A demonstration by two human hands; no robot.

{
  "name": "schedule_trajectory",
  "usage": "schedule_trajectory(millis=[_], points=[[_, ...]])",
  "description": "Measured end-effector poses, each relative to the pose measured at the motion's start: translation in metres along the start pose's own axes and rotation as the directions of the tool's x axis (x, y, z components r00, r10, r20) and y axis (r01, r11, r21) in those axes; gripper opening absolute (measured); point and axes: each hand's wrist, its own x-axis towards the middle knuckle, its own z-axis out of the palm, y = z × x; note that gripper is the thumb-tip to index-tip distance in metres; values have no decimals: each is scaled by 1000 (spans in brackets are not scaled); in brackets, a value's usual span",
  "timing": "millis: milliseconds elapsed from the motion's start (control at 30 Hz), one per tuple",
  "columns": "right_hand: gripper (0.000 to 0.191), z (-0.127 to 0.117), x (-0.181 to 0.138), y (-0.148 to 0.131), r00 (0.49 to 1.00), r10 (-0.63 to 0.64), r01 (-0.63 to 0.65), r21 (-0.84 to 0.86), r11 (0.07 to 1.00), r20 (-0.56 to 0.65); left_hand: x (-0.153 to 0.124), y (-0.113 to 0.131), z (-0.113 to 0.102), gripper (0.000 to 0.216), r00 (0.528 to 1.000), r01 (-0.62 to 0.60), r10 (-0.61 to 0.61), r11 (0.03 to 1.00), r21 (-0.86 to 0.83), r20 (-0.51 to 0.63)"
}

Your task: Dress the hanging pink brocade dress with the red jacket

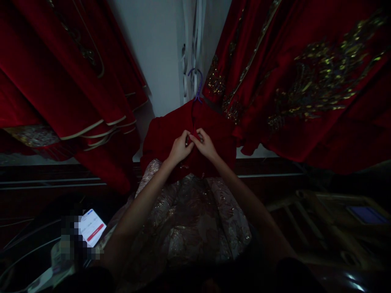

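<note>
While hanging from purple hanger (200, 84), pinched at middle edge by fingertips of both hands, left hand (181, 146) and right hand (205, 145), thumbs nearly meeting: one red garment (163, 132), straight ahead. Directly below: patterned fabric (195, 211), metallic glints. To left: piped red cloth (71, 95). To right: sequined red cloth (284, 85). Behind: pale wall (160, 53). Lower left: phone (91, 227), screen lit.

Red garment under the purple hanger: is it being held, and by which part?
The left hand and right hand pinch the red garment at the slit below the purple hanger; the exact spot is too dark to tell.
</note>
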Motion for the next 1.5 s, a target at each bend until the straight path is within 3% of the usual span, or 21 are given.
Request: schedule_trajectory(millis=[100,233,333,433,667,900,1167,1500], points=[[28,0,-2,0,997,70,-66,118,991,-27,-3,0,1,28,1000,-11,11,988,-156,-6],[31,-9,-20,2,986,165,-165,314,935,26,-14,-3,10,35,989,-70,16,922,-380,-145],[33,-13,-38,2,995,96,-95,374,923,16,-24,-2,21,32,952,-21,-129,878,-478,-279],[32,-15,-49,2,999,41,-30,336,942,-27,-29,2,26,19,923,34,-215,871,-489,-320],[23,-15,-40,1,990,-2,35,227,973,-144,-27,6,11,16,964,48,-152,908,-416,-219],[24,-15,-39,-5,988,-44,58,95,994,-150,-21,5,-3,15,997,-13,-9,964,-267,-79],[22,-17,-35,-15,978,-129,134,18,991,-165,-7,14,-24,16,979,-128,141,987,-94,145],[21,-15,-36,-10,968,-112,128,58,990,-225,-9,17,-24,10,968,-182,193,980,-84,161]])
